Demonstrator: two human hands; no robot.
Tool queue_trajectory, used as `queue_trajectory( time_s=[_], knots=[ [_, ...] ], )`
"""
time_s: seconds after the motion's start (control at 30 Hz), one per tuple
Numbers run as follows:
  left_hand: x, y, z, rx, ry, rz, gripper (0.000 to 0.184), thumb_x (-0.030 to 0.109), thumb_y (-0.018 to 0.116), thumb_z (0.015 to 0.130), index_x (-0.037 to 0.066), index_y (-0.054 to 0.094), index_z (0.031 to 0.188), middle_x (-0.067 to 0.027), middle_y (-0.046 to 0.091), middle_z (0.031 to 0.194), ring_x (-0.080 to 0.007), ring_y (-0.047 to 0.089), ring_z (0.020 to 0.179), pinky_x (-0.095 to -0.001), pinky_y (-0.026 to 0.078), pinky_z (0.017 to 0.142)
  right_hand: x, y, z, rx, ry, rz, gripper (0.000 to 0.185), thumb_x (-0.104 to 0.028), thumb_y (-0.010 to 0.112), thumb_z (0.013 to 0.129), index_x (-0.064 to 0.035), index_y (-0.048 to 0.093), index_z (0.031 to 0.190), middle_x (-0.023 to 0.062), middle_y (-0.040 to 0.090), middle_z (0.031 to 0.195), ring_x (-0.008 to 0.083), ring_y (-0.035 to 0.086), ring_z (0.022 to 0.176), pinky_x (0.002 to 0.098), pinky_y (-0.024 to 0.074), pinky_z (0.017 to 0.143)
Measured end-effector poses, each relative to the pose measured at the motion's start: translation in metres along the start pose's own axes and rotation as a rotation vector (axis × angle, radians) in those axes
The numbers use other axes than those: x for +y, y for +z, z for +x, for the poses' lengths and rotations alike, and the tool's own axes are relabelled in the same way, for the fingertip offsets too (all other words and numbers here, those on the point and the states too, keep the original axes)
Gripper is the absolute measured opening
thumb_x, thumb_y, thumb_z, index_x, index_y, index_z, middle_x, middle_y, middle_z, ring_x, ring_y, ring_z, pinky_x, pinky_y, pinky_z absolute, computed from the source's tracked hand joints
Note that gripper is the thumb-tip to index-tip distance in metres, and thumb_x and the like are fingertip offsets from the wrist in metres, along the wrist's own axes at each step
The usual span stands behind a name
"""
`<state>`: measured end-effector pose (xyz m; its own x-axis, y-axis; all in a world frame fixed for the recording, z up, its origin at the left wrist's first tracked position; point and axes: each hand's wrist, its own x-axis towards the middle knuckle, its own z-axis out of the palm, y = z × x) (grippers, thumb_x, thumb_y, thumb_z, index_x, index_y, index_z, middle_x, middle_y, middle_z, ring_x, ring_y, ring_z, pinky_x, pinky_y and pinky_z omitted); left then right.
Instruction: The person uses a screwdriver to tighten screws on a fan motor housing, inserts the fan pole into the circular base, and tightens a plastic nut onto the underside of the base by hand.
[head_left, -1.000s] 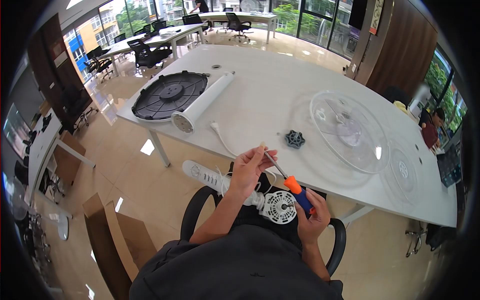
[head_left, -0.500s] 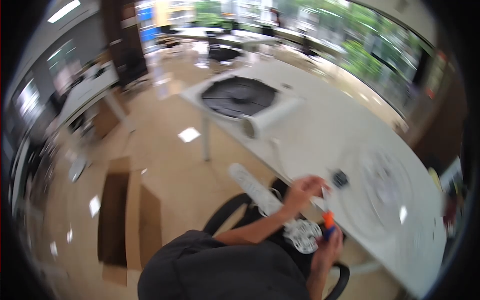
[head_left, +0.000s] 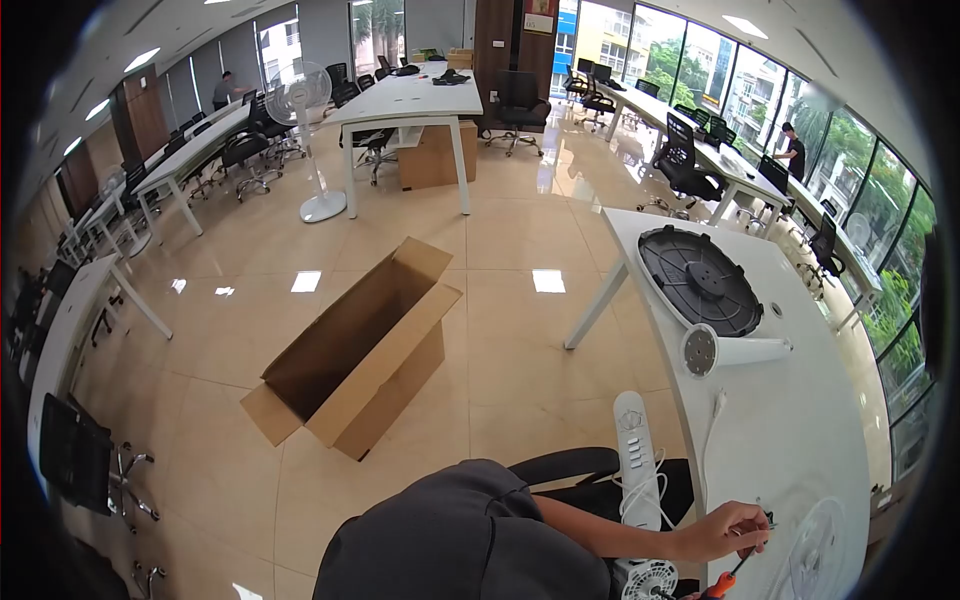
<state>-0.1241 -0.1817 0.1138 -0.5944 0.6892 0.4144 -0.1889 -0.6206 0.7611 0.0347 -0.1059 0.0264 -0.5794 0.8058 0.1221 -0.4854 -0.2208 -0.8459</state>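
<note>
Left hand: my left hand reaches over the counter near its lower left edge, fingers curled and fingertips drawn together close to the screwdriver's shaft; whether they pinch anything I cannot tell from here.
Right hand: I cannot make it out, so I cannot tell its grip.
Screwdriver: its orange collar sits low in my view, the metal shaft angling up toward the left fingertips; the rest of the handle is cut off.
Small dark piece: it shows just beside the left fingertips, partly hidden, too small for me to identify.
Fan motor housing: the white grille shows at the bottom, left of the screwdriver.
Button panel: the long white panel lies left of the counter's edge, with a looped white cord by its lower part.
Black round base: I have it flat by the counter's upper left corner.
White tube: it lies just below the base, its round end by the left edge.
White plug: it rests near that same edge, below the tube.
Clear round part: I see it on the counter, right of the left hand.
Cardboard box: it stands open on the floor, well apart from the counter.
</note>
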Motion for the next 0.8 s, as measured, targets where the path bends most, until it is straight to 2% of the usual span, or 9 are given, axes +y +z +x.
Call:
queue_trajectory(
  time_s=[0.17, 0.27, 0.3, 0.33, 0.37, 0.4, 0.5, 0.57, 0.8],
  knots=[
    [0.000, 0.001, -0.004, -0.033, 0.064, 0.030, 0.033, 0.023, 0.069, 0.099, -0.006, 0.060, 0.113, -0.0077, 0.071, 0.093, -0.0104, 0.069, 0.082, -0.0260, 0.059, 0.075, 0.001, 0.001, 0.010, 0.084, 0.070, 0.212, 0.045, -0.035, 0.054, 0.107, -0.0053, 0.055, 0.140, 0.0086, 0.066, 0.090, 0.0076, 0.052, 0.060, 0.0188, 0.0407, 0.049],
    [-0.018, -0.013, -0.010, -0.036, 0.123, 0.180, 0.071, 0.026, 0.082, 0.088, 0.000, 0.049, 0.145, -0.0092, 0.067, 0.119, -0.0131, 0.065, 0.107, -0.0307, 0.059, 0.085, -0.012, -0.053, 0.021, 0.080, 0.232, 0.418, 0.040, -0.035, 0.055, 0.107, -0.0082, 0.059, 0.136, 0.0145, 0.071, 0.093, 0.0123, 0.062, 0.063, 0.0223, 0.0490, 0.051],
    [-0.027, -0.021, -0.018, -0.044, 0.251, 0.266, 0.076, 0.023, 0.086, 0.084, 0.001, 0.049, 0.145, -0.0093, 0.066, 0.123, -0.0150, 0.066, 0.106, -0.0336, 0.058, 0.087, -0.014, -0.063, 0.011, -0.055, -0.139, 0.140, 0.060, -0.033, 0.054, 0.106, 0.0035, 0.038, 0.152, 0.0168, 0.049, 0.150, 0.0231, 0.057, 0.127, 0.0333, 0.0468, 0.104],
    [-0.019, -0.033, -0.030, -0.097, 0.126, 0.262, 0.067, 0.020, 0.089, 0.079, 0.001, 0.058, 0.135, -0.0116, 0.065, 0.126, -0.0191, 0.065, 0.114, -0.0336, 0.059, 0.086, -0.023, -0.078, 0.004, -0.180, -0.215, 0.091, 0.066, -0.031, 0.052, 0.105, 0.0080, 0.030, 0.154, 0.0199, 0.034, 0.162, 0.0260, 0.040, 0.145, 0.0361, 0.0366, 0.116],
    [-0.029, -0.045, -0.040, -0.135, 0.103, 0.213, 0.073, 0.026, 0.093, 0.075, 0.001, 0.059, 0.134, -0.0115, 0.066, 0.125, -0.0194, 0.066, 0.110, -0.0351, 0.057, 0.091, -0.042, -0.067, -0.001, -0.110, -0.230, 0.024, 0.066, -0.030, 0.054, 0.104, 0.0050, 0.031, 0.155, 0.0185, 0.043, 0.156, 0.0240, 0.049, 0.137, 0.0354, 0.0417, 0.110],
    [-0.036, -0.063, -0.049, -0.241, 0.049, 0.325, 0.082, 0.023, 0.094, 0.071, 0.002, 0.054, 0.140, -0.0126, 0.066, 0.127, -0.0220, 0.066, 0.112, -0.0366, 0.053, 0.097, -0.055, -0.089, -0.004, -0.063, -0.222, 0.226, 0.059, -0.017, 0.063, 0.102, -0.0037, 0.036, 0.152, 0.0191, 0.052, 0.142, 0.0148, 0.057, 0.095, 0.0269, 0.0486, 0.075],
    [-0.046, -0.092, -0.067, -0.418, 0.125, 0.783, 0.079, 0.036, 0.098, 0.059, 0.002, 0.066, 0.123, -0.0135, 0.068, 0.122, -0.0292, 0.067, 0.109, -0.0415, 0.051, 0.100, -0.114, -0.056, -0.021, 0.265, -0.359, -0.051, 0.056, -0.014, 0.064, 0.100, -0.0011, 0.038, 0.148, 0.0249, 0.058, 0.127, 0.0194, 0.060, 0.095, 0.0316, 0.0522, 0.079],
    [-0.062, -0.096, -0.069, -0.480, 0.121, 0.892, 0.087, 0.040, 0.099, 0.055, 0.000, 0.065, 0.125, -0.0153, 0.066, 0.129, -0.0331, 0.062, 0.120, -0.0439, 0.047, 0.106, -0.147, -0.082, -0.017, 0.089, -0.387, -0.165, 0.051, -0.015, 0.063, 0.101, 0.0002, 0.041, 0.144, 0.0237, 0.060, 0.124, 0.0222, 0.063, 0.096, 0.0346, 0.0539, 0.080],
    [-0.088, -0.094, -0.055, -0.680, 0.031, 1.169, 0.112, 0.050, 0.096, 0.055, -0.001, 0.051, 0.144, -0.0168, 0.056, 0.145, -0.0345, 0.054, 0.132, -0.0447, 0.039, 0.114, -0.176, -0.070, -0.049, 0.209, -0.423, -0.706, 0.044, -0.005, 0.063, 0.096, 0.0009, 0.046, 0.136, 0.0167, 0.067, 0.108, 0.0187, 0.065, 0.097, 0.0331, 0.0547, 0.082]
  ],
)
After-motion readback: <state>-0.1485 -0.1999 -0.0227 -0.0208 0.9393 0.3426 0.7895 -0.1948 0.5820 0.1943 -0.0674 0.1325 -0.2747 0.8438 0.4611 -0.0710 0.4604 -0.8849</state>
